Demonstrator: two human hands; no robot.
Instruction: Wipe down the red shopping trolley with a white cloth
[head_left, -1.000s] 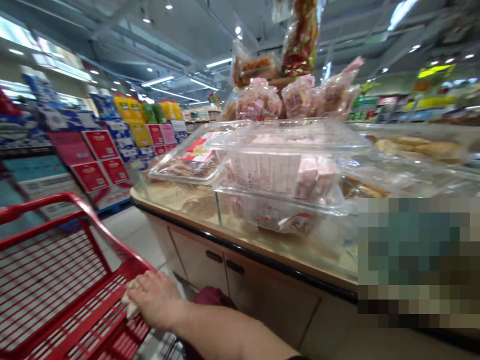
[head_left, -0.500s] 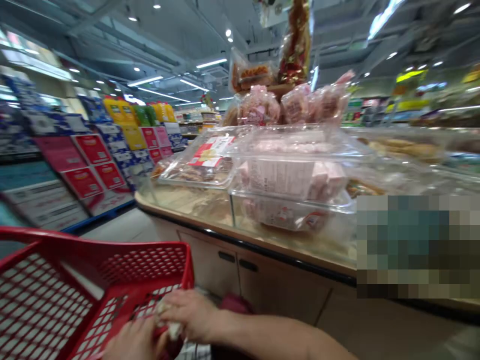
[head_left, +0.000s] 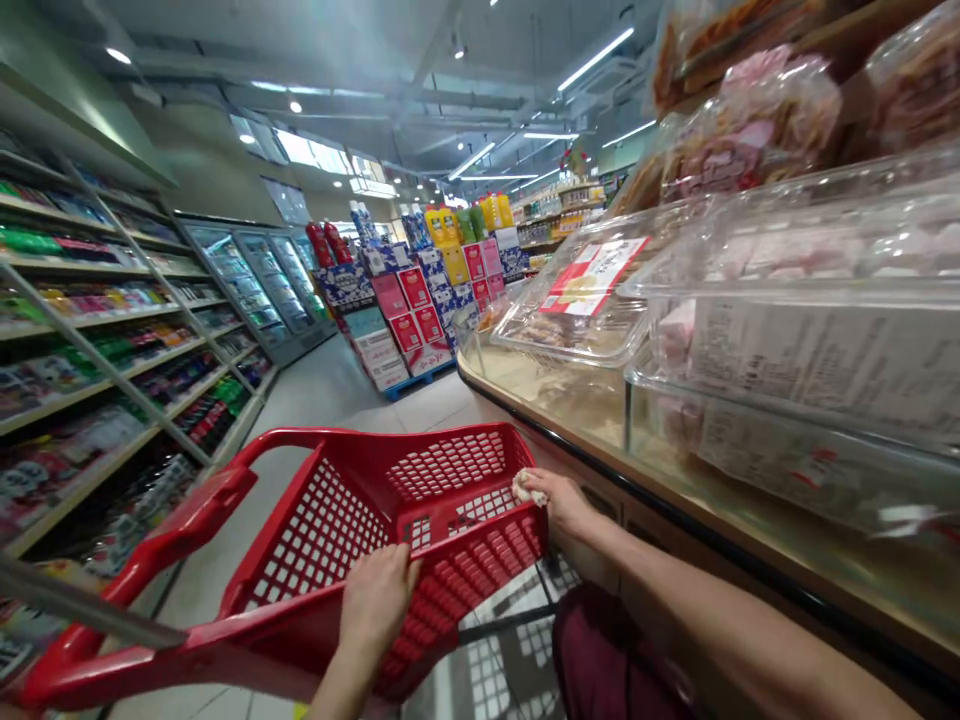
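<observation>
A red plastic shopping cart (head_left: 330, 610) with grid-patterned walls stands in front of me. My left hand (head_left: 379, 590) is closed over the near side rim, its fingers curling inward. At the cart's far right corner, my right hand (head_left: 559, 495) holds a crumpled white cloth (head_left: 527, 490) against the rim. Part of the cloth is hidden under the fingers. Through the cart's grid walls I see the pale floor.
Close on the right is a display counter (head_left: 540, 395) with clear lidded boxes (head_left: 574, 300) and bagged baked goods. Stocked shelves (head_left: 112, 330) line the left. Glass-door coolers (head_left: 262, 280) and stacked cartons (head_left: 420, 320) stand farther down the aisle.
My view has swung left, showing more of the cart and aisle. My hands, earlier close together at the cloth, are apart: left on the side rim, right with the cloth at the corner.
</observation>
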